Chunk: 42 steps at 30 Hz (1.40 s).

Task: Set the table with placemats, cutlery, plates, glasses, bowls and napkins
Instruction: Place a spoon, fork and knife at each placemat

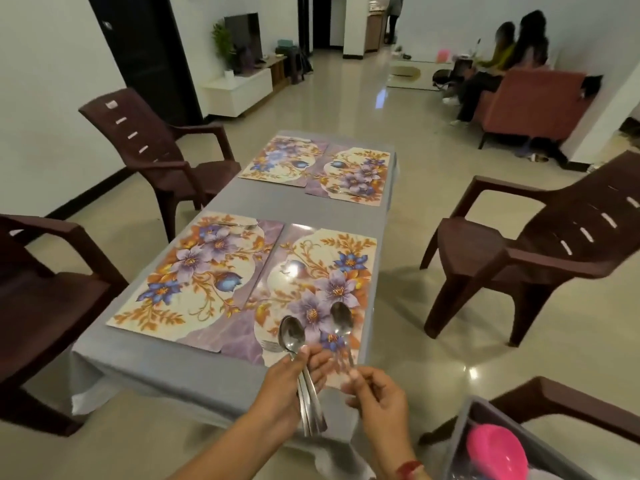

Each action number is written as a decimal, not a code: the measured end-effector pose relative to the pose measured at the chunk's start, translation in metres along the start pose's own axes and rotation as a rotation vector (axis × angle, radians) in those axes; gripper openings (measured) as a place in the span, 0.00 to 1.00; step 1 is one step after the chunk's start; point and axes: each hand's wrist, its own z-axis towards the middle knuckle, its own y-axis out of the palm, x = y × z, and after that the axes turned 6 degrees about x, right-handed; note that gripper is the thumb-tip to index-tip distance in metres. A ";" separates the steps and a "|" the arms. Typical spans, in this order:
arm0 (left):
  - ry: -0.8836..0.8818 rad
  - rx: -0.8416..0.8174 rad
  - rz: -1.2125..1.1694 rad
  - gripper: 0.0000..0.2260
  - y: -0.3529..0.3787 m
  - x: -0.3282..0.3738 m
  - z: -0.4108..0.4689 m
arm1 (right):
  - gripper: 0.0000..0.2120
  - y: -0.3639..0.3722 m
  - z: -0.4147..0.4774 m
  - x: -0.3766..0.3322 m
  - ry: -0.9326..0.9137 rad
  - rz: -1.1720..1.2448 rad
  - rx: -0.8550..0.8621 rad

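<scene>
Left hand (294, 379) clenched on bundled shiny steel spoons (292, 336); right hand (377, 393) pinching single steel spoon (342, 320). Poised at five o'clock of floral placemat (322, 289). Light, rigid, slippery: best gripped mid-handle.

— Left hand (294, 379)?
— Mine, forearm reaching in from below, palm turned inward, fingers curled and clamped around a bundle.
— Right hand (377, 393)?
— Beside it, nearly touching, wrist bent, thumb and fingertips (354, 374) pinched together on a thin handle.
</scene>
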 end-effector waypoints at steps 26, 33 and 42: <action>0.284 0.700 -0.448 0.09 0.024 0.053 0.118 | 0.07 0.116 0.416 -0.011 -0.245 -1.146 -0.545; 0.321 0.736 -0.599 0.11 0.112 0.053 0.170 | 0.12 0.110 0.446 -0.013 -0.379 -1.181 -0.739; 0.386 0.731 -0.638 0.10 0.176 0.082 0.210 | 0.12 0.110 0.461 -0.034 -0.495 -0.958 -0.871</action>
